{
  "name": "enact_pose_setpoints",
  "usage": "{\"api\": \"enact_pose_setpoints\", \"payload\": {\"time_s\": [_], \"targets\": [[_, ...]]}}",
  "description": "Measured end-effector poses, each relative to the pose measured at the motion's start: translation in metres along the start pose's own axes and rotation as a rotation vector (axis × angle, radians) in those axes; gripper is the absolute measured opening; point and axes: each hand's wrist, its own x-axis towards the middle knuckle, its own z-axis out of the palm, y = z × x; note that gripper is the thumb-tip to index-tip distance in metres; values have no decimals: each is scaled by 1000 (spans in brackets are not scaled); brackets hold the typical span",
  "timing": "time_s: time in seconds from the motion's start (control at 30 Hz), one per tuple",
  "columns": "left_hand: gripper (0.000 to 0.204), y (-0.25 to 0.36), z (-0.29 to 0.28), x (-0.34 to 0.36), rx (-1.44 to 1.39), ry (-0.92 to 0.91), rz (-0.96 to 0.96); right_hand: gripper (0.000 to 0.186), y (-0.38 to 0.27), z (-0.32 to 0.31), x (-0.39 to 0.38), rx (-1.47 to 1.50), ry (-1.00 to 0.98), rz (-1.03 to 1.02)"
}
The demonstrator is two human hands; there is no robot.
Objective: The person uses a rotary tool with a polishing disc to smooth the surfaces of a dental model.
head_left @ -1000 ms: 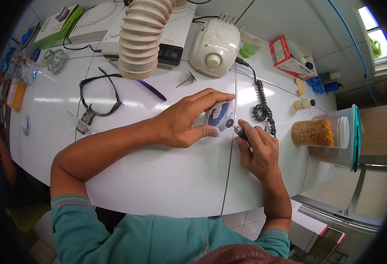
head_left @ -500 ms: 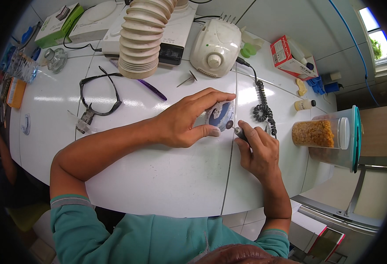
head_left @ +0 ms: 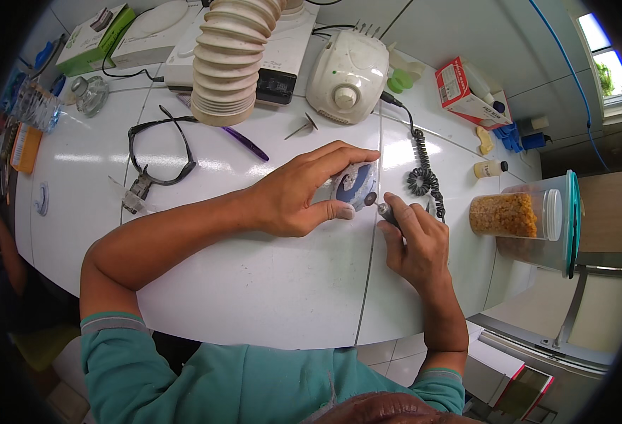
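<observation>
While the left grip (head_left: 291,192) clasps a bluish piece (head_left: 357,182), the right (head_left: 421,242) pinches a handpiece (head_left: 388,213) slanting forward-left.

Short-sleeved teal shirt (head_left: 275,374) with grey-banded sleeve ends (head_left: 115,322).

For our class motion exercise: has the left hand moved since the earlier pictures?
No, in no direction I can see: against the table seam, the left hand holds the same place.
</observation>
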Motion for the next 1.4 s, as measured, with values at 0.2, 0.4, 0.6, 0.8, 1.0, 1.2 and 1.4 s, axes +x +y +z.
{"api": "enact_pose_setpoints", "payload": {"time_s": [0.2, 0.4, 0.6, 0.8, 1.0, 1.2, 1.4], "targets": [[83, -1, 0, -1, -7, -2, -6, 52, 2, 2, 0, 10, 10, 10], [84, 0, 0, 0, -1, -11, -12, 49, 2, 2, 1, 12, 14, 21], [83, -1, 0, -1, 11, -6, 3, 47, 2, 2, 1, 12, 15, 22], [84, 1, 0, 0, 2, -7, 24, 45, 4, 1, 0, 49, 58, 39], [88, 3, -3, -1, -1, -37, 11, 45, 3, -1, 2, 69, 48, 54], [88, 1, -1, 0, -14, -37, 34, 44, 4, -1, 2, 64, 30, 59], [87, 1, -2, -1, -11, -44, 36, 44, 3, 0, 3, 64, 28, 54]]}}
